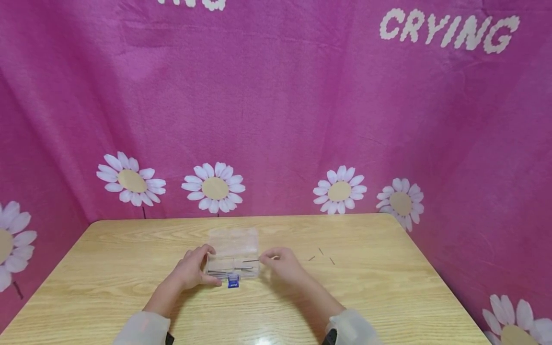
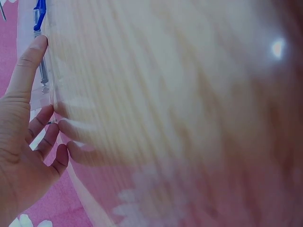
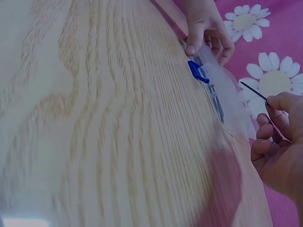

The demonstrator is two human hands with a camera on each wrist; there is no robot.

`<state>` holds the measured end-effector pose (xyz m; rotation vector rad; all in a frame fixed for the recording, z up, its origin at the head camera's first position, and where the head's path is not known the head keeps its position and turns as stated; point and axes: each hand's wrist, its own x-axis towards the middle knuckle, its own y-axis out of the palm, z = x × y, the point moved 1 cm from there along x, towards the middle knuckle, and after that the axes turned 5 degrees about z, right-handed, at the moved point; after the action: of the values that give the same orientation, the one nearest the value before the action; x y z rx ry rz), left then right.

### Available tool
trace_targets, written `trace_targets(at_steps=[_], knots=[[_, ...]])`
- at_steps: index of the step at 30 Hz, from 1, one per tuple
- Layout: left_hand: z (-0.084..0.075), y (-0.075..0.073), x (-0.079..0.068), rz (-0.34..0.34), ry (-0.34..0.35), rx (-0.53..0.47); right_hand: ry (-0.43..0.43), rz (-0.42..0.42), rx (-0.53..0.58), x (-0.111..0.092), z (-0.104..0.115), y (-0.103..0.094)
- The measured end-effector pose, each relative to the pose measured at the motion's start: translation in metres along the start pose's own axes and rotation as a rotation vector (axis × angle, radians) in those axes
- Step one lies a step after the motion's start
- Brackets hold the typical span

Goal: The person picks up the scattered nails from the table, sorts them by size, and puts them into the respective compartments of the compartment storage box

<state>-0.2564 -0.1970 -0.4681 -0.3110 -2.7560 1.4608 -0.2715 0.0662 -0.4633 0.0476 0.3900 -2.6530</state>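
Note:
A clear plastic box (image 1: 221,263) lies on the table with its lid (image 1: 234,241) tipped back and a blue latch (image 1: 233,281) at its front. Several slim metal pins (image 1: 220,273) lie inside. My left hand (image 1: 192,268) grips the box at its left end, thumb along the front wall and fingers round the side and back. Between thumb and fingertips, my right hand (image 1: 282,263) pinches a thin dark nail-like pin (image 3: 253,91). The pin points left, over the box's right end in the head view.
Three small dark pins (image 1: 332,261) lie loose on the wooden table (image 1: 379,297), right of my right hand. A pink curtain (image 1: 276,120) with white daisies hangs behind the table's far edge and along both sides.

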Motion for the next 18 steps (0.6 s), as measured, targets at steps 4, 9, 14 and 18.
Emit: trace_targets(at_steps=[4,9,14,18], knots=[[0.0,-0.001,0.0,-0.005,0.004,0.006,-0.028,0.022,-0.023,0.002,0.001,0.005],[0.001,-0.001,0.0,-0.006,0.003,0.008,-0.052,0.029,-0.045,0.004,0.0,0.01],[0.001,0.0,0.0,-0.005,0.003,0.008,-0.047,0.03,-0.03,0.006,-0.005,0.013],[0.0,0.0,0.0,-0.006,0.011,0.01,-0.061,0.014,-0.059,0.007,-0.007,0.014]])
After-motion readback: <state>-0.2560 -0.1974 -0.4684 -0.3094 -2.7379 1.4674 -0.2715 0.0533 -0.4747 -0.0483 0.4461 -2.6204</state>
